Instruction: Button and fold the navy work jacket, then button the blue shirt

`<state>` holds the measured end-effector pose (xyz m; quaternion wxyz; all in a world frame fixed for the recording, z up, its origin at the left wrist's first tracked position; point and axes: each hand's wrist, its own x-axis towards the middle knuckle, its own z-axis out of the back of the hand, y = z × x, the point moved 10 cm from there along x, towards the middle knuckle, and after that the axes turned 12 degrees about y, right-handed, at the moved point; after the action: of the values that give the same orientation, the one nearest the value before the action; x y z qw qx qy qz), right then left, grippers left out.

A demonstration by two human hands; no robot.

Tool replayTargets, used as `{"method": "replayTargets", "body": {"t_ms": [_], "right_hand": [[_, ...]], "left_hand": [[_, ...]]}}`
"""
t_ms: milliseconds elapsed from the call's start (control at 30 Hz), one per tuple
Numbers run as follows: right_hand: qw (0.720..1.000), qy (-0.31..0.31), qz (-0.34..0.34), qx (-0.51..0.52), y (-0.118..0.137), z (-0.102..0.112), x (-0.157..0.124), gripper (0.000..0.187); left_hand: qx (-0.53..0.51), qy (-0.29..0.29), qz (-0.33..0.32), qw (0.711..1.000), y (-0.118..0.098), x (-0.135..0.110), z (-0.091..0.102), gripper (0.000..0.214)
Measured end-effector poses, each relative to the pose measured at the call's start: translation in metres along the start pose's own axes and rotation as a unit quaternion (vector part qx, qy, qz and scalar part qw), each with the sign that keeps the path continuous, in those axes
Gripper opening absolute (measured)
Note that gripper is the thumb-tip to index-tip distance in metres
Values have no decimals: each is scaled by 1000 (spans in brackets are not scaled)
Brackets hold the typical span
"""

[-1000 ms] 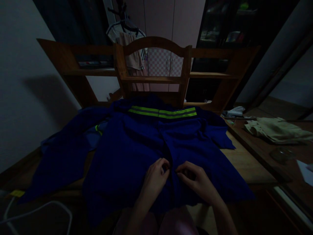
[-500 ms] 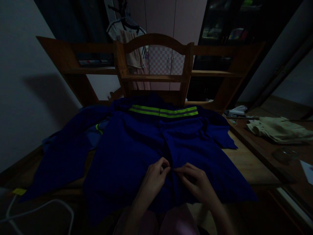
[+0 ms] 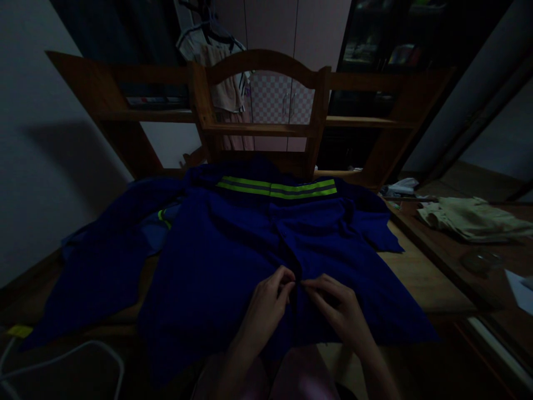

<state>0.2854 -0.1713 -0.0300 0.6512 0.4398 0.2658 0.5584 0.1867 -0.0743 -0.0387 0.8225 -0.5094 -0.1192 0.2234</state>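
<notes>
A dark blue work jacket lies spread face up over the wooden desk, its collar away from me. A yellow-green reflective band with a grey stripe runs across its chest. My left hand pinches the front edge at the lower middle of the jacket. Facing it, my right hand pinches the other side of the same opening, fingertips close to the left ones. The fabric lifts slightly between them. Whatever small fastener may be at my fingertips is too dark to make out. Higher up, the front edges lie together.
The wooden desk has a raised shelf frame along its back. Folded beige cloth and a glass dish lie on the right-hand surface. Another blue garment shows under the left sleeve. A white cable loops at lower left.
Both hands have shifted slightly right along with the pinched front edges, which look a little more raised. The view has moved a bit; the rest of the jacket lies as before.
</notes>
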Motion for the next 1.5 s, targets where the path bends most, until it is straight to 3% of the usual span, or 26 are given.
{"method": "replayTargets", "body": {"t_ms": [200, 400, 767, 1100, 1500], "right_hand": [[1000, -6, -17, -6, 4, 0, 7, 13], [998, -28, -43, -28, 8, -5, 15, 7], [996, -53, -64, -44, 3, -14, 18, 5], [996, -59, -39, -51, -1, -19, 18, 2], [997, -54, -31, -44, 1, -18, 18, 4]], "left_hand": [[-19, -20, -11, 1000, 3, -6, 1, 13], [-78, -4, -28, 997, 2, -7, 7, 16], [-152, 1, 5, 988, 13, -8, 5, 25], [-215, 6, 42, 976, 33, 7, -4, 24], [-240, 29, 35, 970, 30, 9, -4, 26]]}}
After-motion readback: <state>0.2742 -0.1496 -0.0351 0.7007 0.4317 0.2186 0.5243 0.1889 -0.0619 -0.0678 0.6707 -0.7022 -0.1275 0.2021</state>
